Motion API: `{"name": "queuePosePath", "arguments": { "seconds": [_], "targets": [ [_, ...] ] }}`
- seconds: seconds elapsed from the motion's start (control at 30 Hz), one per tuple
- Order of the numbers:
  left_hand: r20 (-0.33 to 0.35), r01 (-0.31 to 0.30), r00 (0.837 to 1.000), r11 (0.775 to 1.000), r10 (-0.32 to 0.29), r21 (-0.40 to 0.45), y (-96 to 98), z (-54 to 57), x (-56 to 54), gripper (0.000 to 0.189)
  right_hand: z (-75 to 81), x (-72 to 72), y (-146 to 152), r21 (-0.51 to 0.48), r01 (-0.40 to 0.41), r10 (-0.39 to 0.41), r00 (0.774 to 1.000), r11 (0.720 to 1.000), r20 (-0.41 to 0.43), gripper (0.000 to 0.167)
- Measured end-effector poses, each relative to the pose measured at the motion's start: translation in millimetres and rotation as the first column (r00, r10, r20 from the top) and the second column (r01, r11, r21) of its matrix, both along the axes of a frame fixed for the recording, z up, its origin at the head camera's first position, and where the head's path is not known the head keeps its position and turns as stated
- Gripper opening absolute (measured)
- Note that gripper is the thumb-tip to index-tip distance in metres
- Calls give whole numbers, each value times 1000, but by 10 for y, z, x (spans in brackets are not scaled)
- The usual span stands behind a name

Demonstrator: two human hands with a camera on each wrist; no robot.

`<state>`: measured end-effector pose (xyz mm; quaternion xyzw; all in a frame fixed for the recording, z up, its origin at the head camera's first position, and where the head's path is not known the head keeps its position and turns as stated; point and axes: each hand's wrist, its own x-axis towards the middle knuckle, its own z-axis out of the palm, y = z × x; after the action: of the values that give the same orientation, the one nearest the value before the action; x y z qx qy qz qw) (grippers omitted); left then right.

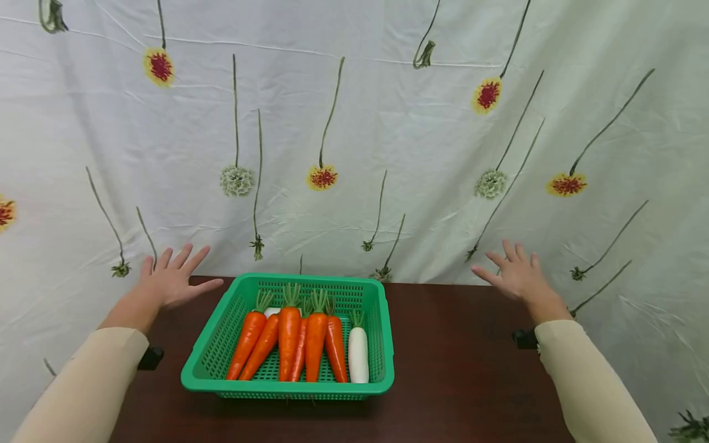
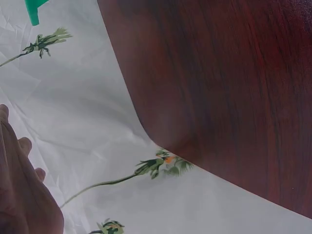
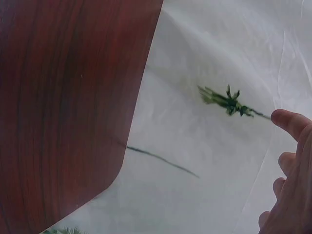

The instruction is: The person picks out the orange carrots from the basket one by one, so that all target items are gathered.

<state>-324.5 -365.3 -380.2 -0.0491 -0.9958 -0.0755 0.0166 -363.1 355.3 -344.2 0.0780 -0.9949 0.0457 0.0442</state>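
head: forward, downward | left wrist, right wrist: nearer, facing table (image 1: 443, 357), cloth (image 1: 365, 123), shared with head

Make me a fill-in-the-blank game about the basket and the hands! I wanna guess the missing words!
1. The colour of the basket is ____.
2. The orange vegetables in the basket are called ____.
3. In the head view, the fully visible white vegetable lies on the ____ side of the orange vegetables.
4. Of the left hand and the right hand, the one closer to the basket is the ____ hand.

Missing words: green; carrots; right; left.
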Motion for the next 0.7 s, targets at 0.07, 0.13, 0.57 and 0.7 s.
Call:
{"name": "queuePosePath", "arguments": {
  "seconds": [0.07,0.13,0.57,0.7],
  "targets": [
    [-5,5,1000,1000,-5,-4,13,-6,9,102,-12,32,-35,2,-6,6,1000,1000,-1,95],
    [-12,8,1000,1000,-8,-13,31,-18,12,102,-28,59,-67,0,-20,20,1000,1000,-9,93],
    [-53,40,998,999,-41,-32,141,-98,93,100,-123,199,-347,15,-118,118,991,993,-61,83],
    [-58,49,997,998,-51,-29,145,-129,121,100,-154,242,-434,34,-136,139,987,990,-84,82]
  ]
}}
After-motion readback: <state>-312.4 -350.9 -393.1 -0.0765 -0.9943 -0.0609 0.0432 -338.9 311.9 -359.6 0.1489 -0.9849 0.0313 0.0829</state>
